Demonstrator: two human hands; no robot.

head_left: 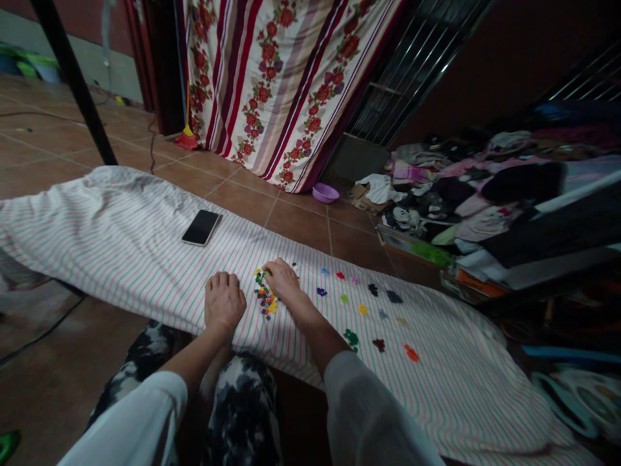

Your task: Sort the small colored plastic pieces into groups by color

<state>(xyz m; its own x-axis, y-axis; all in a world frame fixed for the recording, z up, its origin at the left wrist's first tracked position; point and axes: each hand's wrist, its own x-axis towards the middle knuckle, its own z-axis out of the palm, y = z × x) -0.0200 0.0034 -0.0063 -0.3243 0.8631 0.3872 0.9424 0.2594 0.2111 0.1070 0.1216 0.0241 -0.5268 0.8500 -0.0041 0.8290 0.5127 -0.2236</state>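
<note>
A mixed pile of small coloured pieces (266,301) lies on a striped cloth (160,272), between my two hands. My right hand (284,279) reaches over the pile's far right side, thumb and fingers drawn together at the pieces; whatever is between the fingertips is too small to make out. Left of the pile, my left hand (224,303) rests palm down on the cloth, apart from the pieces and with nothing visible in it. To the right sit small single-colour groups, among them dark green pieces (351,339), orange pieces (411,353) and yellow pieces (362,310).
A phone (201,228) lies on the cloth at the far left. Beyond the cloth's far edge, a purple basin (325,192) stands on the tiled floor below a flowered curtain (272,84). Heaped clothes (466,181) fill the right side. A dark pole (77,84) rises at the left.
</note>
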